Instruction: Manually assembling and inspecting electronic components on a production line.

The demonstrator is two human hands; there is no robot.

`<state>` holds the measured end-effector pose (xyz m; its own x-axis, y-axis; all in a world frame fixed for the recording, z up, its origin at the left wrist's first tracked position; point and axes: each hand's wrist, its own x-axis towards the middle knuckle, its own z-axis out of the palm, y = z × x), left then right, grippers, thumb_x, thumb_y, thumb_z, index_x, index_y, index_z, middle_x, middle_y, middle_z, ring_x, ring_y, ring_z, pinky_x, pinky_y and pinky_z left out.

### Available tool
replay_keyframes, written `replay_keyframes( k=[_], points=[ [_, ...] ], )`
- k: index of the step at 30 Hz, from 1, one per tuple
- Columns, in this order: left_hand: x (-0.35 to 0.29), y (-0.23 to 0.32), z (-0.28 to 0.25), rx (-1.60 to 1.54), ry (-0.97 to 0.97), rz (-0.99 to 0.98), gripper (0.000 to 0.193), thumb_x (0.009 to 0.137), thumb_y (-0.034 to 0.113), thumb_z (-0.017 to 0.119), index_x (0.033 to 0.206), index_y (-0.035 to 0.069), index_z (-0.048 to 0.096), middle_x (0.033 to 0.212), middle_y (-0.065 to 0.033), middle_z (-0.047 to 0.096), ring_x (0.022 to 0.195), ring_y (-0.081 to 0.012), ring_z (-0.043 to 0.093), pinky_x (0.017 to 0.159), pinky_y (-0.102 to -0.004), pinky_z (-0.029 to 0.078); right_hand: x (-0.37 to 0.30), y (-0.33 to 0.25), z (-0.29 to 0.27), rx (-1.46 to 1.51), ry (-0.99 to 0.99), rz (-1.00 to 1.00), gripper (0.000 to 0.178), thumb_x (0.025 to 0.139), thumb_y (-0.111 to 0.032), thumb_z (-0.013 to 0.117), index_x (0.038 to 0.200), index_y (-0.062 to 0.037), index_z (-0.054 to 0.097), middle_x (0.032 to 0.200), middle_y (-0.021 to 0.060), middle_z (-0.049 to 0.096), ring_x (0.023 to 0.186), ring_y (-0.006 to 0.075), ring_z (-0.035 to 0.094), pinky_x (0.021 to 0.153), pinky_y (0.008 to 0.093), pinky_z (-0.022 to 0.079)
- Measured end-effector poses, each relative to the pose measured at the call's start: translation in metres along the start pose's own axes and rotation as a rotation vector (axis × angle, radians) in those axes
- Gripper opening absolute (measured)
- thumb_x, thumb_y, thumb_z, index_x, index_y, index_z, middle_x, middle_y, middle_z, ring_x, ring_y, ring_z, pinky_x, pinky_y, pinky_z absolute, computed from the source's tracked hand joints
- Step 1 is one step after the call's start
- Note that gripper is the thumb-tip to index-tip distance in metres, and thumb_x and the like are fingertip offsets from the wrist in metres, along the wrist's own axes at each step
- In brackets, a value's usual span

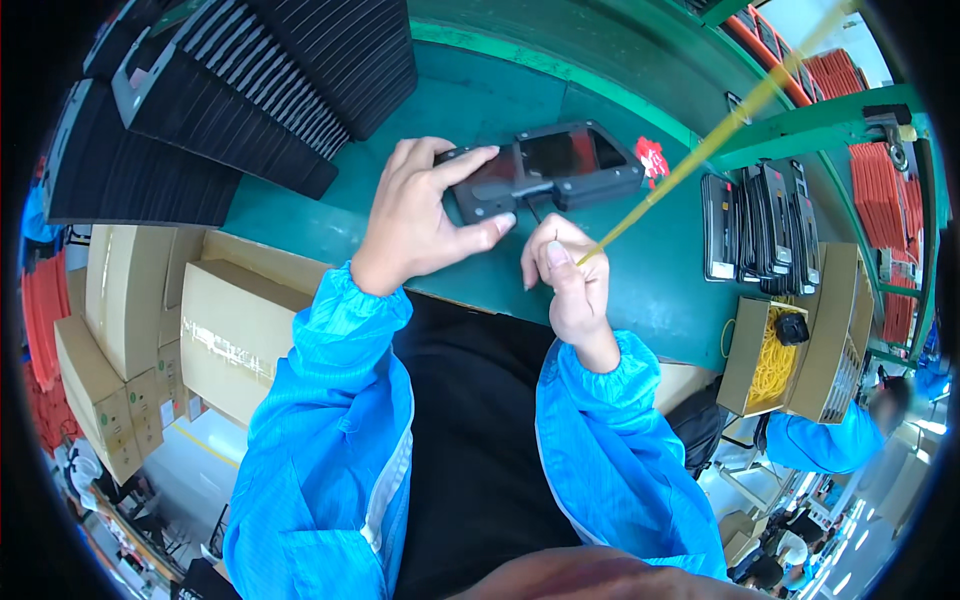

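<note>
On the green bench lies a black device with a dark, glossy window and a frame with screws. My left hand grips its left end, thumb along the near edge and fingers over the top. Just nearer to me, my right hand is curled closed with the thumb pressed on the fingers. From that pinch a yellow cord runs taut to the upper right, blurred towards its far end. A short dark piece shows between the device and my right fingers; its kind is hidden.
Black slotted racks stand at the back left. Black flat panels are stacked on the right, beside a carton of yellow cords. A red cutout lies by the device. Cardboard boxes sit left; a green frame borders the bench.
</note>
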<state>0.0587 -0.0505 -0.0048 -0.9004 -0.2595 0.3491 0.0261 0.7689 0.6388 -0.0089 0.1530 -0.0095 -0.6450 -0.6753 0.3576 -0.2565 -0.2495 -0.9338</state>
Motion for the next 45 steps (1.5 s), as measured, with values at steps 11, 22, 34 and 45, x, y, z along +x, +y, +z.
replay_keyframes(
  k=[11, 22, 34, 45],
  points=[
    [-0.022, 0.020, 0.021, 0.110, 0.050, 0.082, 0.078, 0.058, 0.040, 0.092, 0.127, 0.012, 0.072, 0.123, -0.0248, 0.054, 0.116, -0.0444, 0.051, 0.105, -0.0582, 0.041, -0.023, 0.012, -0.002, -0.008, 0.022, 0.273, 0.045, 0.105, -0.019, 0.043, 0.062, -0.0046, 0.039, 0.068, 0.0054, 0.042, 0.057, 0.0118, 0.041, 0.052, 0.0278, 0.034],
    [0.019, 0.043, -0.083, 0.053, 0.047, 0.408, 0.067, 0.047, 0.032, 0.092, 0.111, 0.017, 0.079, 0.127, -0.0213, 0.053, 0.121, -0.0418, 0.053, 0.106, -0.0576, 0.042, -0.027, 0.019, -0.003, -0.033, -0.019, 0.166, 0.048, 0.108, -0.025, 0.043, 0.064, -0.0042, 0.039, 0.067, 0.0042, 0.041, 0.057, 0.0125, 0.041, 0.052, 0.0283, 0.034],
    [0.040, 0.029, -0.224, 0.439, 0.682, 0.250, 0.055, 0.075, 0.039, 0.080, 0.122, 0.011, 0.075, 0.127, -0.0166, 0.057, 0.123, -0.0324, 0.054, 0.109, -0.0434, 0.041, -0.025, 0.019, -0.008, -0.059, -0.034, 0.066, 0.048, 0.108, -0.017, 0.043, 0.064, -0.0007, 0.038, 0.068, 0.0056, 0.041, 0.059, 0.0140, 0.041, 0.054, 0.0308, 0.033],
    [0.033, 0.040, -0.191, 0.275, 0.850, 0.134, 0.054, 0.091, 0.036, 0.067, 0.137, 0.007, 0.064, 0.132, -0.0160, 0.060, 0.124, -0.0325, 0.058, 0.112, -0.0428, 0.039, -0.029, 0.018, -0.010, -0.039, -0.030, 0.099, 0.044, 0.107, -0.015, 0.048, 0.067, -0.0008, 0.036, 0.069, 0.0066, 0.037, 0.061, 0.0177, 0.037, 0.056, 0.0350, 0.031]
  ],
)
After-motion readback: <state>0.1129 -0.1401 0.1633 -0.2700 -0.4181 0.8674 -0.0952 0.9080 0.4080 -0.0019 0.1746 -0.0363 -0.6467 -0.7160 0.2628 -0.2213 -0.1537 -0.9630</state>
